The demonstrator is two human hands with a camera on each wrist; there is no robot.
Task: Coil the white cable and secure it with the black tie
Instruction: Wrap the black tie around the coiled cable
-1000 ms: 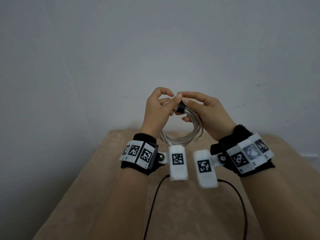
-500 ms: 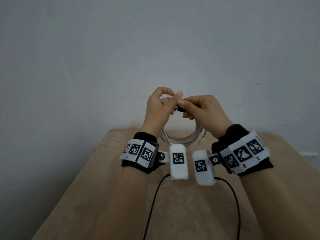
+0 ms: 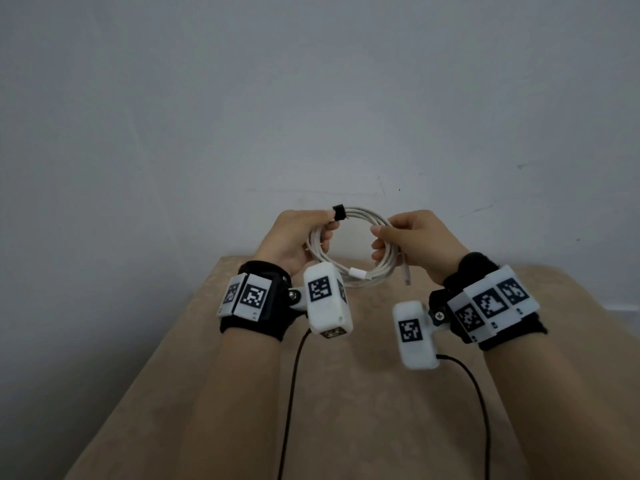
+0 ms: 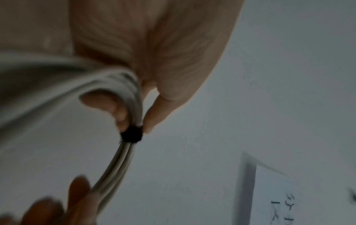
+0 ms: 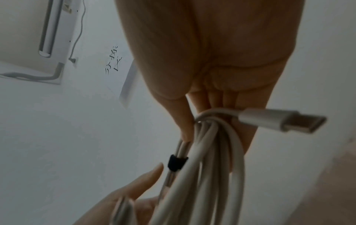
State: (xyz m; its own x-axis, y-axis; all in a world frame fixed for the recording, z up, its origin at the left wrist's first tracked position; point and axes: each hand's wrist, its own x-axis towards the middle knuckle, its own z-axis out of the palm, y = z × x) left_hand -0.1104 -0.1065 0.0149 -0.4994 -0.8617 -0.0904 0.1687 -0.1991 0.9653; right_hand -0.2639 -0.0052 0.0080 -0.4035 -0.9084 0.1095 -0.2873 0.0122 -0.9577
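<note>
head view: our left hand (image 3: 294, 237) pinches the white cable (image 3: 356, 251) coil at eleven o'clock just beside the black tie (image 3: 338, 212); our right hand (image 3: 412, 244) grips three o'clock.

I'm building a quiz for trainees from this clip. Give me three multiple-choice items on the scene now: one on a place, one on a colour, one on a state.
1. Where on the coil is the tie?
A. at its top, by the left hand
B. at its bottom, by the plug
C. on the table

2. What colour is the tie?
A. white
B. black
C. red

3. How is the coil held?
A. lying on the table
B. by the right hand alone
C. by both hands, above the table

Key: 1 A, the tie sits beside the fingertips of the left hand. 2 B, it is dark against the white strands. 3 C, the left hand and the right hand each grip a side, over the table.
</note>
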